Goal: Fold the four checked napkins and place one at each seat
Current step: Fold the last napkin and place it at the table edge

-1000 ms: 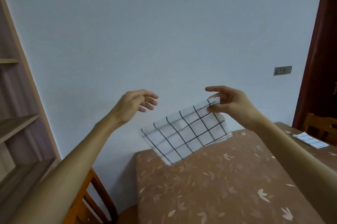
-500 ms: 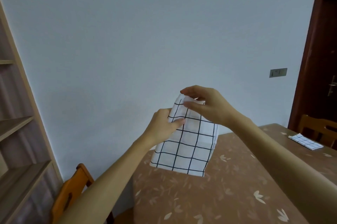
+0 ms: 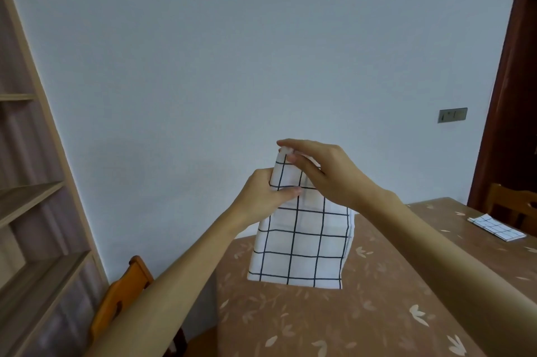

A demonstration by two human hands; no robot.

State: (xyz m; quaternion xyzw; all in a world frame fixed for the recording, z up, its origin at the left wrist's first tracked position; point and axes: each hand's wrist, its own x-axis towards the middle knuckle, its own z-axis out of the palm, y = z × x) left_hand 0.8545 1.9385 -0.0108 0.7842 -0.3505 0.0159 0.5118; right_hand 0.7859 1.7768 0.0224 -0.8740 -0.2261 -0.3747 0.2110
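A white napkin with a black check (image 3: 300, 243) hangs folded in the air above the near end of the table (image 3: 363, 313). My right hand (image 3: 325, 176) pinches its top corner between thumb and fingers. My left hand (image 3: 264, 197) grips the napkin's upper left edge, with the thumb across the front of the cloth. Another checked napkin (image 3: 495, 226) lies folded flat on the table at the far right, in front of a chair.
The table carries a brown cloth with a leaf print. An orange wooden chair (image 3: 122, 301) stands at its left side and another chair (image 3: 514, 205) at the far right. Wooden shelves (image 3: 32, 211) line the left wall; a dark door (image 3: 514, 80) is on the right.
One second ago only my right hand held the napkin, spread out and slanted. My left hand then came in and took its left edge, and the napkin now hangs doubled and vertical.
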